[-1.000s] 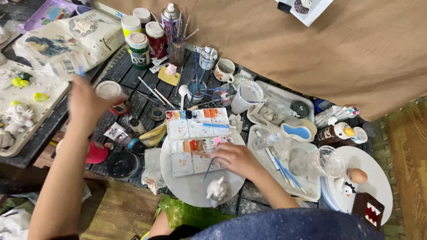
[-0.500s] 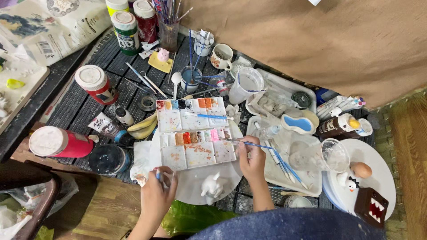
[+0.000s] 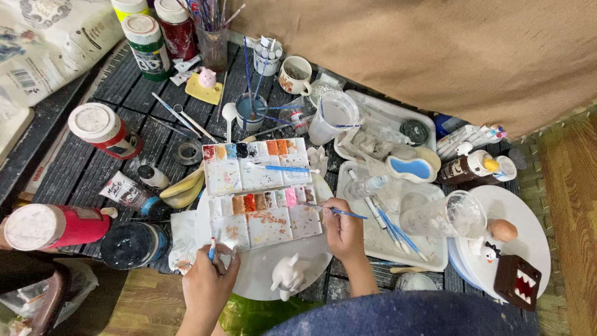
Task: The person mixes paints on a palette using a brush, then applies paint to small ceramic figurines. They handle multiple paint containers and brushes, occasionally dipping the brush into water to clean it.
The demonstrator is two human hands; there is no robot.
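Head view, looking down: at the left edge a red paint bottle (image 3: 53,225) lies on its side beside a dark jar (image 3: 132,245). The left hand (image 3: 208,280) pinches a small blue-tipped tool (image 3: 212,250) at the white plate's (image 3: 258,274) near rim. A paint-smeared palette (image 3: 264,190) rests on that plate. The right hand (image 3: 343,231) grips a blue paintbrush (image 3: 339,211), tip touching the palette's right side.

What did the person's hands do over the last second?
The left hand came down from the jars at the far left to the near edge of the paint palette, now holding a small brush. The right hand took up a blue brush at the palette's right side. The white figurine stayed put.
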